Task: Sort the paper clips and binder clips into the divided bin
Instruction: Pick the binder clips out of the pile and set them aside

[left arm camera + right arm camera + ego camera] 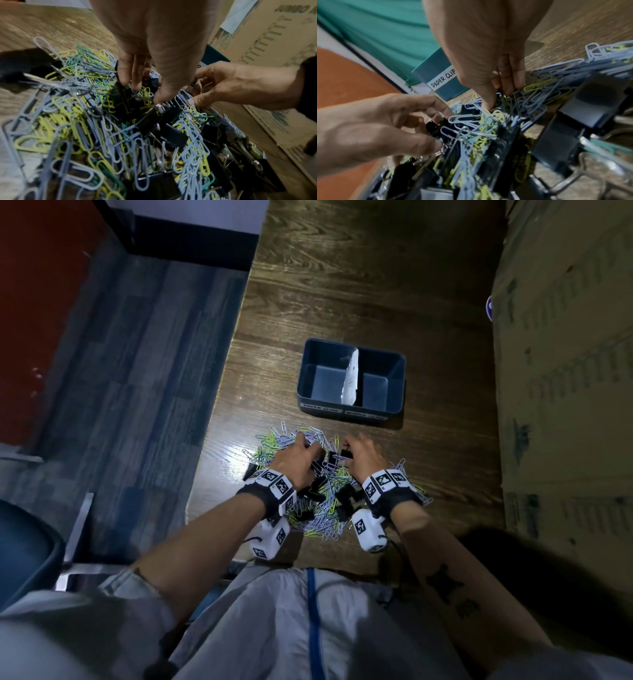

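A mixed pile of blue, yellow and green paper clips point(318, 508) and black binder clips point(346, 499) lies on the wooden table in front of me. Both hands are dug into its far side. My left hand point(310, 451) point(147, 94) pinches a black binder clip point(123, 98) between thumb and fingers. A little to its right, my right hand point(346, 453) point(500, 97) pinches another small black binder clip point(498, 92), mostly hidden by the fingers. Just beyond the pile stands the dark blue divided bin point(394, 385), with a white paper divider point(351, 378) and a "PAPER CLIP" label point(443, 79) on its left half.
A tall cardboard box point(565, 371) walls off the table's right side, close to the pile. The table's left edge point(219, 405) drops to a blue carpeted floor. A blue chair seat point(24, 553) sits at the lower left. Bare wood lies beyond the bin.
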`<state>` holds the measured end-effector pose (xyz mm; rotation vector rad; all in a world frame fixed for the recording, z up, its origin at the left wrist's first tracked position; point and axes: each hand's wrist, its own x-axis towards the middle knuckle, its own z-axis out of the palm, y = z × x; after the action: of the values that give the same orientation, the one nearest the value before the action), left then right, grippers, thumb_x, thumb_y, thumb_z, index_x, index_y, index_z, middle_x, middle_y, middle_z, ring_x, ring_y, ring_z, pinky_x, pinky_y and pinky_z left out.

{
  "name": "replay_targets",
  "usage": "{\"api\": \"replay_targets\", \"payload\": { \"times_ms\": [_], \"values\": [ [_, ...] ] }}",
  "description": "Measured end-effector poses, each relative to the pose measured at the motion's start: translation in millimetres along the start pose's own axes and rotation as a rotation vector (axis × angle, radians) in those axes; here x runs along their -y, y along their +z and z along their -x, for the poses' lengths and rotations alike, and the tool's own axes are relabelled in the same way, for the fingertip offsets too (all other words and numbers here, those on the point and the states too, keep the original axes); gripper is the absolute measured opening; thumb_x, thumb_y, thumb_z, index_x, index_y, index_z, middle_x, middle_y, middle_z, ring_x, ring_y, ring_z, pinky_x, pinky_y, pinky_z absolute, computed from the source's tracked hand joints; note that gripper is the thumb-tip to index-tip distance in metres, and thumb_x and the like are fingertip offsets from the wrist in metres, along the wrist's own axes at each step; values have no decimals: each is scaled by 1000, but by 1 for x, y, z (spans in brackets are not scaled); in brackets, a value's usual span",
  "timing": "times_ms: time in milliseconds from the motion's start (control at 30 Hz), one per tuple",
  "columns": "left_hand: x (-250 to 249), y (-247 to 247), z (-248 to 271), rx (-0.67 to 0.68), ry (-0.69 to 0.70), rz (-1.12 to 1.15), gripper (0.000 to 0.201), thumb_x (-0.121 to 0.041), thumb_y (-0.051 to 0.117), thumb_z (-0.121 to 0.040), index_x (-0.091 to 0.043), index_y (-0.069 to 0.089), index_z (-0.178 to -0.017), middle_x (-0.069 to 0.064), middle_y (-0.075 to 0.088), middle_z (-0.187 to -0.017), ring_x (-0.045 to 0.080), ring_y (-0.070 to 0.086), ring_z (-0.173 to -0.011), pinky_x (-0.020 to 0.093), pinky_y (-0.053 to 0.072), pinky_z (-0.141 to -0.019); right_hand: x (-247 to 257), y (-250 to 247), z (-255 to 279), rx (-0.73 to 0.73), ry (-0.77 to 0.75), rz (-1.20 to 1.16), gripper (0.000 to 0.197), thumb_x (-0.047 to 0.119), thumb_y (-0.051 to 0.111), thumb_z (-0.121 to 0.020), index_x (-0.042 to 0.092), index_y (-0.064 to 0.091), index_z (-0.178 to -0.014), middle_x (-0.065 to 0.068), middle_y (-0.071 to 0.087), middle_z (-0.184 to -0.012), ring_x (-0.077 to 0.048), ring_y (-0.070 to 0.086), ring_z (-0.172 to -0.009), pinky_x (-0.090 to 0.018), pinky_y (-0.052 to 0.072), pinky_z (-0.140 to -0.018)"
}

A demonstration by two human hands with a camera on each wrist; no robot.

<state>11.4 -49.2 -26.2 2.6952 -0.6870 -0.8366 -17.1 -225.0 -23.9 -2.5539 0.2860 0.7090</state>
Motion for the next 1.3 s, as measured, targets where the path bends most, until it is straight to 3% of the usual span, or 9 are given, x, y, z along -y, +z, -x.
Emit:
{"api": "replay_targets", "payload": {
  "times_ms": [167, 267, 367, 500, 600, 800, 933, 1167, 1300],
  "values": [
    [6, 3, -2, -84, 6, 73, 28, -5, 64, -81, -12, 53, -106, 10, 48, -110, 25, 57, -76, 31, 44, -56, -6, 1, -5, -33, 25, -86, 22, 19, 76, -83, 17, 59, -97, -8, 46, -130, -30, 54, -114, -46, 49, -99],
    [12, 4, 1, -141, 26, 130, 18, -3, 62, -82, -13, 52, -92, 6, 49, -98, 26, 58, -73, 30, 43, -54, -15, 0, -5, -85, 10, -139, 27, 15, 75, -85, 13, 51, -74, -4, 46, -114, -10, 53, -88, -25, 51, -79],
    [17, 2, 5, -164, 35, 234, 27, -7, 65, -82, -20, 45, -94, -1, 52, -94, 23, 59, -75, 31, 51, -58, -20, -5, -1, -159, -20, -167, 23, 10, 73, -87, 12, 55, -73, 0, 56, -95, 6, 46, -74, -26, 48, -71],
    [22, -5, 10, -206, 17, 413, 39, 5, 64, -79, -21, 50, -104, -6, 51, -100, 16, 57, -85, 20, 48, -68, -25, -10, 5, -220, -16, -207, 18, 8, 74, -86, 18, 61, -78, 6, 62, -88, -7, 58, -77, -32, 51, -76],
    [27, -22, 13, -242, -10, 515, 36, 2, 64, -83, -18, 54, -111, -2, 49, -111, 13, 56, -95, 25, 51, -81, -28, -20, 9, -230, 49, -275, 14, 12, 72, -88, 23, 62, -87, 11, 62, -84, -9, 61, -80, -33, 53, -76],
    [85, -57, 0, -323, -345, 669, 21, -1, 65, -87, -16, 61, -102, 6, 70, -97, 14, 65, -74, 19, 48, -54, -66, -55, 22, -396, 248, -448, 21, 7, 70, -88, 24, 63, -99, 7, 65, -94, -11, 64, -86, -15, 45, -69],
    [120, -63, -13, -335, -538, 576, 22, 0, 69, -81, -16, 70, -95, 9, 73, -100, 16, 64, -84, 20, 45, -74, -112, -66, 23, -460, 485, -403, 18, 5, 67, -89, 13, 70, -105, -7, 69, -111, -23, 62, -105, -25, 46, -89],
    [128, -51, -6, -317, -414, 569, 47, 7, 69, -78, -11, 57, -119, 14, 66, -110, 29, 63, -103, 32, 50, -88, -144, -50, 34, -415, 554, -349, 19, 4, 71, -86, 6, 72, -105, -14, 71, -112, -31, 63, -108, -22, 37, -82],
    [133, -41, 20, -310, -323, 339, 49, -10, 71, -82, -14, 48, -125, 14, 49, -125, 30, 54, -110, 45, 47, -95, -146, -44, 45, -476, 531, -350, 21, 8, 75, -82, 12, 71, -102, -18, 67, -112, -31, 65, -100, -23, 39, -81]
  ]
}}
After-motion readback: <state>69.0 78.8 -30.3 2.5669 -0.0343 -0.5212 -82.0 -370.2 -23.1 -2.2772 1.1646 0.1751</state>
